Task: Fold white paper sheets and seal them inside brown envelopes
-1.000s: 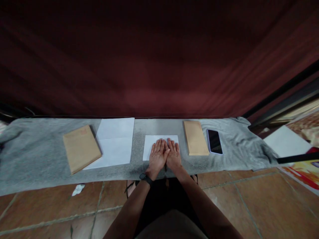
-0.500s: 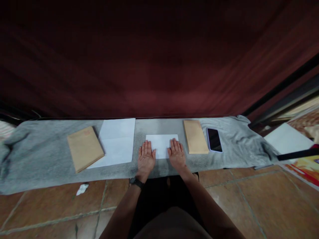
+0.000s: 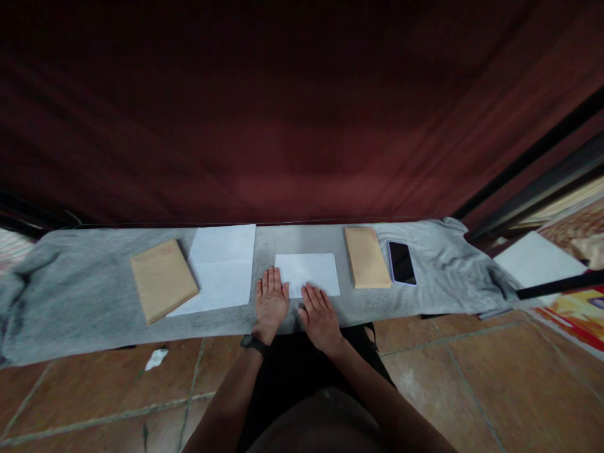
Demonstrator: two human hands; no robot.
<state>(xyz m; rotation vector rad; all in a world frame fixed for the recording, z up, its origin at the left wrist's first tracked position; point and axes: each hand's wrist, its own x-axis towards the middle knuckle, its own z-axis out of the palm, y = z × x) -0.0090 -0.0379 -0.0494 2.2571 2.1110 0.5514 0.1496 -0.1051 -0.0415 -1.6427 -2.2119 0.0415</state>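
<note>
A folded sheet of white paper [image 3: 309, 267] lies flat in front of me on the grey cloth [image 3: 302, 238]. My left hand [image 3: 272, 296] rests palm down at its left edge, fingers straight and thumb out to the side. Over the near edge of the paper lies my right hand [image 3: 321, 318], fingers stretched out and pointing up and to the left, the fingertips on the paper. Neither hand grips anything. A watch [image 3: 255, 343] is on my left wrist.
To the left, brown envelopes [image 3: 163, 280] overlap larger white sheets [image 3: 221, 267]. A stack of smaller brown envelopes [image 3: 368, 258] and a phone [image 3: 402, 263] lie to the right. A dark red curtain [image 3: 292, 157] hangs behind. A white scrap [image 3: 156, 358] is on the tiled floor.
My right hand has moved left and toward me, from the paper's right edge to its near edge. My left hand has shifted slightly left, uncovering more of the paper.
</note>
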